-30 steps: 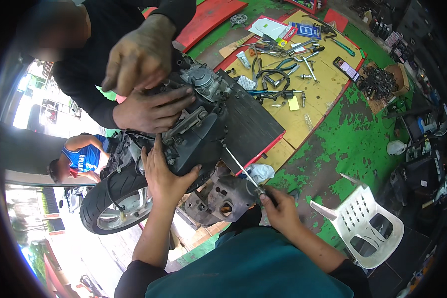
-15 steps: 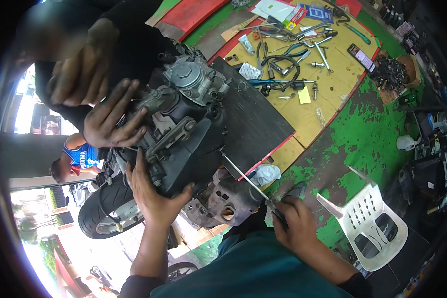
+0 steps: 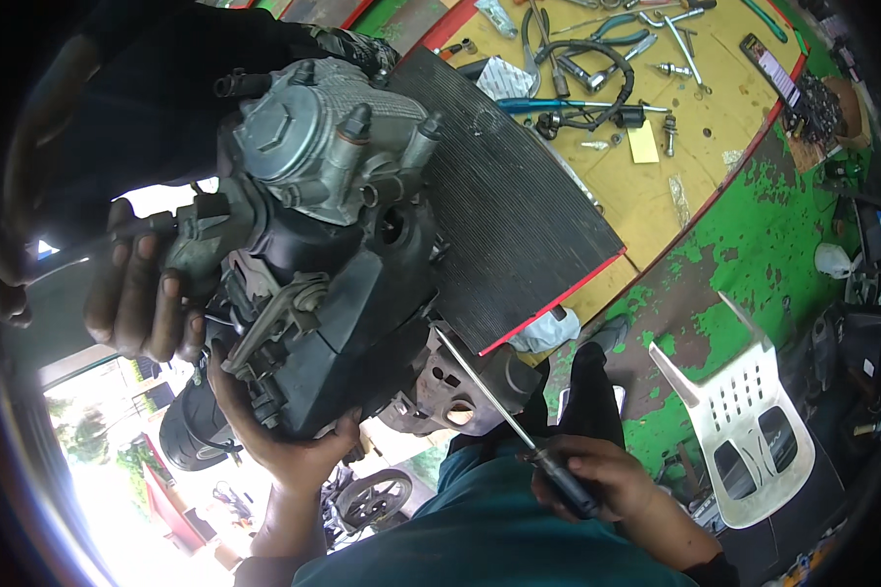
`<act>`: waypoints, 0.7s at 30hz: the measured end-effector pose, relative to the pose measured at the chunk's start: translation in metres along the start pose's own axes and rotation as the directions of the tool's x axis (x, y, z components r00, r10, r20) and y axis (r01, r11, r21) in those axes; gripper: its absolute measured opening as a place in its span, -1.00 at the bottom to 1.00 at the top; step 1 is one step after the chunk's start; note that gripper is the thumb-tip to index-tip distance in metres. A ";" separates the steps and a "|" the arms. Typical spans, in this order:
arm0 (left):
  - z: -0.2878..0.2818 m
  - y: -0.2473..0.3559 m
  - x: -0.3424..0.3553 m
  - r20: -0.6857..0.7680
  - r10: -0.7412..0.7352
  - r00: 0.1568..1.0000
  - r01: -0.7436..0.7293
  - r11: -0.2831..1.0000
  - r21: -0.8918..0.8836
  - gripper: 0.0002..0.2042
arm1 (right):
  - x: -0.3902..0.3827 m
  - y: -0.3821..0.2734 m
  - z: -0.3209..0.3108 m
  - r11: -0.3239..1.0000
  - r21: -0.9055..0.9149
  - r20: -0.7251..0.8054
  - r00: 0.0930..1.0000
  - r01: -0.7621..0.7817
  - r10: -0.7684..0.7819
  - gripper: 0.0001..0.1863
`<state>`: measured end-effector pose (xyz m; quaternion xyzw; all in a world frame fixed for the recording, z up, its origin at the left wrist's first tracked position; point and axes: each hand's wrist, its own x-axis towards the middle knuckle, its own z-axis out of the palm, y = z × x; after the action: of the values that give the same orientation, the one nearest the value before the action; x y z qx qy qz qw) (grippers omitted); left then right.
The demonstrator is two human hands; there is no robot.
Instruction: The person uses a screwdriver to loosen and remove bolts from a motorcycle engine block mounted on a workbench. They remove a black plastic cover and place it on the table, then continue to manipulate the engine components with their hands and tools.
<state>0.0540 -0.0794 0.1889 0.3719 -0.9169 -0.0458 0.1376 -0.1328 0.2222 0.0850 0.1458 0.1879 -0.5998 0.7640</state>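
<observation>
My left hand (image 3: 289,445) is wrapped around the lower end of a black plastic housing (image 3: 352,323), thumb on one side and fingers on the other. Attached above the housing is a grey metal engine part with a round cap (image 3: 282,142). In my right hand (image 3: 602,479) is a screwdriver (image 3: 561,479) with a black handle and long metal shaft. Its tip points at the housing's lower right edge; I cannot tell whether it touches. At the left, a co-worker's hand (image 3: 152,298) grips a metal fitting on the side of the assembly.
A black ribbed mat (image 3: 519,215) lies on the yellow worktop (image 3: 705,201), with pliers (image 3: 617,27), a cable loop, spark plugs and a phone (image 3: 768,68). A white plastic chair (image 3: 744,421) stands at right. A dull metal cover (image 3: 480,396) sits below the housing.
The view has shifted closer, so the assembly looks larger. The co-worker's near hand has gone from spread over the assembly to gripping its side fitting. My left hand keeps its hold; the screwdriver handle shows more.
</observation>
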 end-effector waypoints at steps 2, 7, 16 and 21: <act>0.001 0.000 0.000 0.004 -0.012 1.000 0.012 1.000 0.000 0.28 | 0.001 -0.002 -0.002 0.975 0.214 0.055 0.997 -0.063 0.053 -0.45; 0.004 0.005 0.004 0.003 -0.013 1.000 0.013 0.999 -0.044 0.28 | 0.010 0.002 -0.006 0.989 -0.106 -0.065 0.991 0.105 -0.113 -0.43; 0.003 0.003 -0.002 -0.043 0.014 0.999 -0.014 1.000 -0.003 0.29 | 0.022 0.020 -0.005 0.420 -0.824 0.029 0.769 0.380 -0.639 -0.49; 0.005 -0.002 0.002 -0.080 0.040 0.996 -0.041 0.999 -0.016 0.28 | 0.013 0.014 0.029 -0.155 -0.984 0.178 0.613 0.091 -0.769 -0.48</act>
<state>0.0521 -0.0824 0.1841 0.3536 -0.9175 -0.0363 0.1785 -0.1136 0.2010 0.1043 -0.3400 0.7600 -0.4708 0.2917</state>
